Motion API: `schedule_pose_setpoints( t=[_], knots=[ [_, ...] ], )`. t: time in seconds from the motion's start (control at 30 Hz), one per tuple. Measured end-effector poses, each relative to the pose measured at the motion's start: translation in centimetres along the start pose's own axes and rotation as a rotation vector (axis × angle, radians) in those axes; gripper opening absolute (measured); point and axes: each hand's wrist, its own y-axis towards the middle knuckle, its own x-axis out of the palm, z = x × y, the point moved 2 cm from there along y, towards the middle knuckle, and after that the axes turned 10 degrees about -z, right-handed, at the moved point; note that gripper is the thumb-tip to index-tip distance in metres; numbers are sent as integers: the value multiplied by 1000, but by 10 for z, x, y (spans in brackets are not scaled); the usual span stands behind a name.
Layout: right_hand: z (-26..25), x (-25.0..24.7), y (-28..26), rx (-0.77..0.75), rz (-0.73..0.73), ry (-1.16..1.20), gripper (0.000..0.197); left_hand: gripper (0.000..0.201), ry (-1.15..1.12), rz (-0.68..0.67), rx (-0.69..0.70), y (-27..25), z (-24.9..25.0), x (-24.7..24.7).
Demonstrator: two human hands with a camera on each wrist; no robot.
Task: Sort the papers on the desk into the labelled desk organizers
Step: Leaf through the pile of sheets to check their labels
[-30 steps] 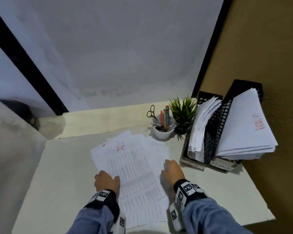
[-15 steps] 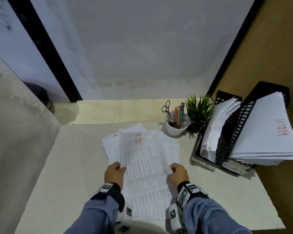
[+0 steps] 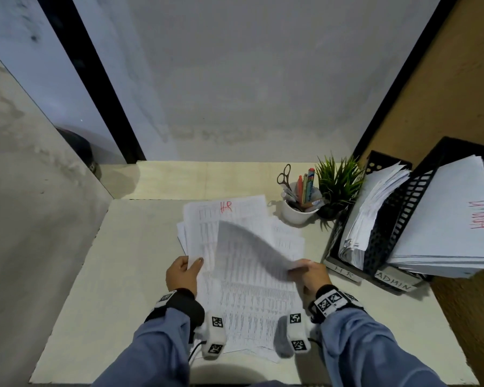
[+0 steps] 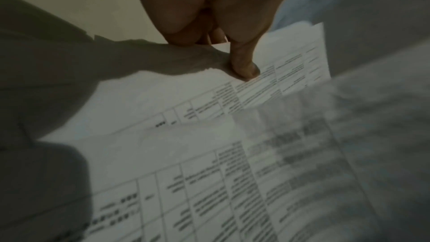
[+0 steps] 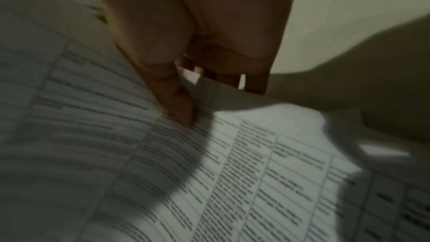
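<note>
Bare tabletop (image 3: 118, 275) fills the left half of the head view, giving a hand open passage from the lower left toward the centre. The paper pile (image 3: 243, 247) occupies the centre. At centre right, a white cup of pens and scissors (image 3: 298, 210) and a small potted plant (image 3: 337, 185) stand just beside each other, closing the far right corner. The black desk organizers (image 3: 383, 236), stuffed with paper, block the right edge; a bare strip lies at lower right.
</note>
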Motion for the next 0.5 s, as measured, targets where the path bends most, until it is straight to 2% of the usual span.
schedule_pose_setpoints(
  t=[0.13, 0.17, 0.3, 0.43, 0.5],
  knots=[
    [26, -8, 14, -22, 89, 160, 42, 13, 42, 41, -4, 6, 6, -5],
    [30, -8, 15, -13, 70, 180, 41, 13, 47, 50, 7, 5, 10, -5],
    [31, -7, 9, -29, 18, 237, 38, 37, 129, 53, 67, -3, 24, -6],
    [32, -5, 10, -43, -11, 193, 43, 31, 250, -14, 147, -13, 33, -6],
    [29, -6, 12, -64, -11, 160, 46, 26, 192, -13, 173, -21, 37, -6]
  ],
)
